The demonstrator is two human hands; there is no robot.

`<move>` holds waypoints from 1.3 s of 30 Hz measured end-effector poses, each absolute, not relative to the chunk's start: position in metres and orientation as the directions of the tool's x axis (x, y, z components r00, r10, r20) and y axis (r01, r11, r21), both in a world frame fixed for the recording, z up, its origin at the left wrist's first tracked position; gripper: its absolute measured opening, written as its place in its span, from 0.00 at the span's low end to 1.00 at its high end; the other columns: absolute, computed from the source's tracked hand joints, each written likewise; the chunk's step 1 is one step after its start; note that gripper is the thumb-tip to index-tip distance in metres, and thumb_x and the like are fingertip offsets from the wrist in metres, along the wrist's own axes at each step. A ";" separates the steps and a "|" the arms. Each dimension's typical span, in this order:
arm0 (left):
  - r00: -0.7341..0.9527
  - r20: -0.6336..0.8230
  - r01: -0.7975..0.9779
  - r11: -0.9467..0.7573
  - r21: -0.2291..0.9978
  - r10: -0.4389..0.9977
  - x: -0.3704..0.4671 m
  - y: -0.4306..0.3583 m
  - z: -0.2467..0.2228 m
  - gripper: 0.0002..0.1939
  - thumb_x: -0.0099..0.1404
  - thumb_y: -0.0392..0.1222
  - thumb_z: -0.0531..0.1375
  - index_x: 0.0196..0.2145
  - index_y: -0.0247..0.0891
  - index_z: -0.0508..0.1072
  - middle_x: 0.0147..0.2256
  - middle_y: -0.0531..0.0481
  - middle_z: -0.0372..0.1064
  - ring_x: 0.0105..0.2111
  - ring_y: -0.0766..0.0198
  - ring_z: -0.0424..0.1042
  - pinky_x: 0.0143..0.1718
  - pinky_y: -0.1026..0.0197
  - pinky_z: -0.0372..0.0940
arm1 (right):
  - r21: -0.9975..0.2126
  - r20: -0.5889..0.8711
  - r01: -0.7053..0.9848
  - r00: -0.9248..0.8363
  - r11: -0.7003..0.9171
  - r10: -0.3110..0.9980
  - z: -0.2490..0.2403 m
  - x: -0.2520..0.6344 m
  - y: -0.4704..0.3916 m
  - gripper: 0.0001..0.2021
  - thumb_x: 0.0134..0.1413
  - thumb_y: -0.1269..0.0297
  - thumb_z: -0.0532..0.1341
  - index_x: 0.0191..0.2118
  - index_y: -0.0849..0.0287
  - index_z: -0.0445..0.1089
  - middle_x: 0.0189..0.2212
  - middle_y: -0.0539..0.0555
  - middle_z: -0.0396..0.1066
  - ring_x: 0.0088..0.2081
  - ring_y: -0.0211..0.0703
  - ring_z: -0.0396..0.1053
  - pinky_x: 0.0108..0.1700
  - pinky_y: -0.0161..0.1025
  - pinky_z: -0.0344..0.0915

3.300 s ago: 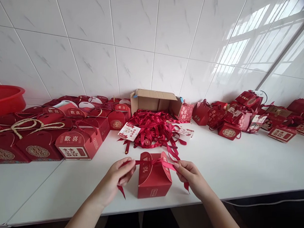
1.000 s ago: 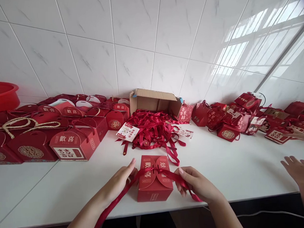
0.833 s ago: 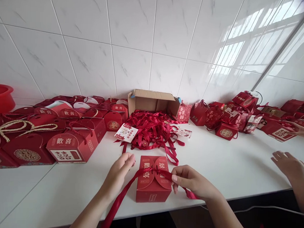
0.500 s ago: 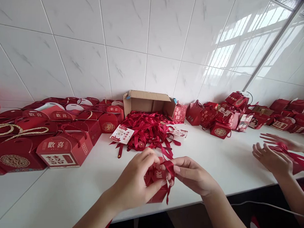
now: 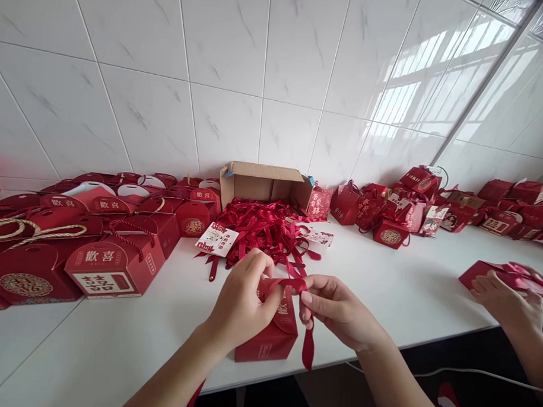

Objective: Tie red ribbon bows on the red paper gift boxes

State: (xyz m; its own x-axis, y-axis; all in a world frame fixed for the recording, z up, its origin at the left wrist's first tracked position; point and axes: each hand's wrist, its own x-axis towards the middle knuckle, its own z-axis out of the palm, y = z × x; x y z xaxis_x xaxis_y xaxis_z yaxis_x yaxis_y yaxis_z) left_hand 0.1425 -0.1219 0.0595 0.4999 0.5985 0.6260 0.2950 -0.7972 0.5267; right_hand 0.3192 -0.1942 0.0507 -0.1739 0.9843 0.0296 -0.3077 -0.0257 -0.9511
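A small red gift box (image 5: 266, 344) with pale lettering sits on the white table near its front edge. Over its top a red satin ribbon (image 5: 308, 347) stretches between my two hands, one tail hanging down at the box's right. My left hand (image 5: 248, 300) is closed on the ribbon above the box, its fingertips partly hidden. Thumb and fingers of my right hand (image 5: 334, 306) pinch the ribbon just right of the box. Just beyond lies a heap of red ribbons (image 5: 266, 227) in front of an open cardboard box (image 5: 266, 170).
Many red gift boxes (image 5: 113, 263) stand on the left, some with cord handles. More red boxes (image 5: 390, 231) line the wall at right. A co-worker's hands (image 5: 502, 300) hold another box at the right edge. A printed card (image 5: 217, 240) lies beside the ribbons.
My hands have drawn the ribbon out across the box top, and more of the box shows. On the right, the co-worker's hands have come down onto their box, which has moved left.
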 end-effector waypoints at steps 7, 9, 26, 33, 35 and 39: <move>0.451 0.627 0.329 -0.772 0.544 0.635 0.138 -0.123 0.057 0.08 0.59 0.37 0.55 0.28 0.42 0.54 0.29 0.54 0.56 0.29 0.63 0.59 0.32 0.61 0.57 | -0.997 0.040 -0.066 -0.160 0.030 0.986 0.048 0.311 -0.179 0.28 0.48 0.57 0.68 0.54 0.57 0.63 0.19 0.43 0.65 0.22 0.33 0.64 0.27 0.31 0.60; 0.438 0.613 0.331 -0.751 0.570 0.658 0.137 -0.124 0.060 0.08 0.59 0.37 0.54 0.28 0.42 0.54 0.29 0.54 0.56 0.29 0.63 0.58 0.32 0.61 0.57 | -0.999 0.054 -0.011 -0.192 0.053 0.980 0.047 0.308 -0.175 0.25 0.48 0.55 0.68 0.51 0.58 0.68 0.20 0.44 0.64 0.23 0.32 0.63 0.27 0.32 0.60; 0.671 -0.170 0.157 0.086 0.984 0.722 0.080 -0.120 0.027 0.19 0.62 0.57 0.56 0.27 0.37 0.65 0.26 0.53 0.61 0.27 0.65 0.61 0.32 0.62 0.59 | -0.945 0.195 0.217 -0.224 0.244 0.955 0.039 0.301 -0.177 0.12 0.58 0.55 0.60 0.33 0.60 0.72 0.31 0.53 0.72 0.35 0.41 0.67 0.39 0.37 0.63; 0.560 -0.293 0.255 0.176 0.951 0.775 0.073 -0.117 0.026 0.24 0.58 0.64 0.55 0.22 0.38 0.63 0.20 0.56 0.53 0.20 0.68 0.49 0.22 0.64 0.47 | -0.931 0.214 0.255 -0.193 0.260 0.958 0.041 0.295 -0.181 0.13 0.62 0.57 0.55 0.34 0.59 0.70 0.30 0.52 0.71 0.32 0.39 0.66 0.34 0.35 0.62; 0.548 -0.265 0.226 0.164 0.960 0.793 0.069 -0.116 0.026 0.23 0.57 0.61 0.59 0.21 0.39 0.60 0.20 0.58 0.48 0.19 0.70 0.46 0.22 0.64 0.44 | -0.931 0.229 0.249 -0.175 0.268 0.958 0.042 0.292 -0.182 0.12 0.62 0.58 0.54 0.33 0.59 0.70 0.30 0.52 0.72 0.32 0.39 0.66 0.35 0.35 0.62; 0.607 -0.116 0.145 0.034 0.989 0.786 0.059 -0.118 0.040 0.21 0.58 0.54 0.60 0.19 0.38 0.58 0.18 0.60 0.46 0.19 0.71 0.44 0.21 0.64 0.43 | -0.941 0.209 0.262 -0.038 0.212 0.977 0.038 0.283 -0.180 0.10 0.57 0.61 0.57 0.30 0.59 0.72 0.27 0.53 0.73 0.31 0.41 0.67 0.36 0.36 0.63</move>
State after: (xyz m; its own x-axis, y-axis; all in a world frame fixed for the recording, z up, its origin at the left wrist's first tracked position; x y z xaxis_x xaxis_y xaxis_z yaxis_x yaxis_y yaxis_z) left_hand 0.0593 -0.1183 0.0400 0.6069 0.7863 -0.1159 0.1447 0.0340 0.9889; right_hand 0.2830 -0.1804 0.0378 -0.0377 0.9771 0.2093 0.2622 0.2118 -0.9415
